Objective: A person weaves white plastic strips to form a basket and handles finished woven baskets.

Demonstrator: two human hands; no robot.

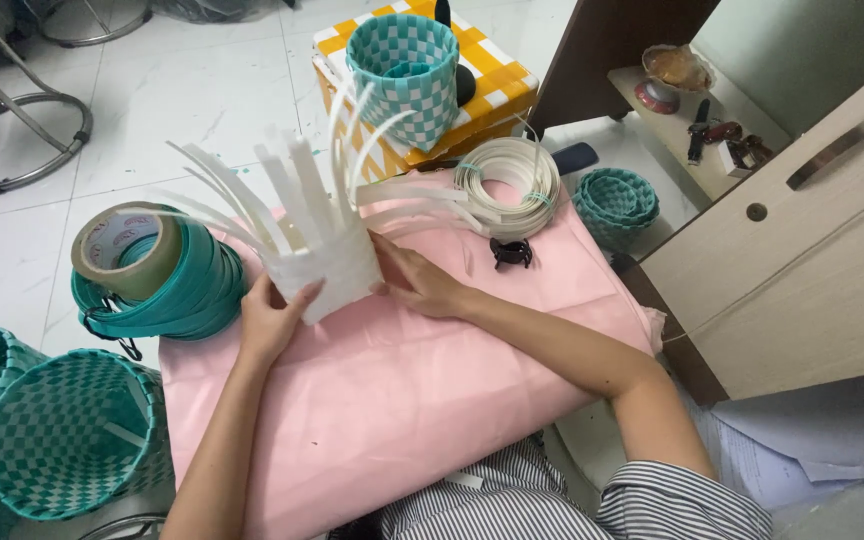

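Note:
A half-woven white basket with long loose white strips fanning upward rests on a pink cloth-covered surface. My left hand grips its near left side, thumb on the woven wall. My right hand presses against its right side, fingers on the weave. Some strips bend right toward a coil of white strapping.
A black claw clip lies by the white coil. A teal strap coil with a brown tape roll sits at left. Teal-and-white woven baskets stand at lower left and on a yellow checked box. A wooden cabinet is at right.

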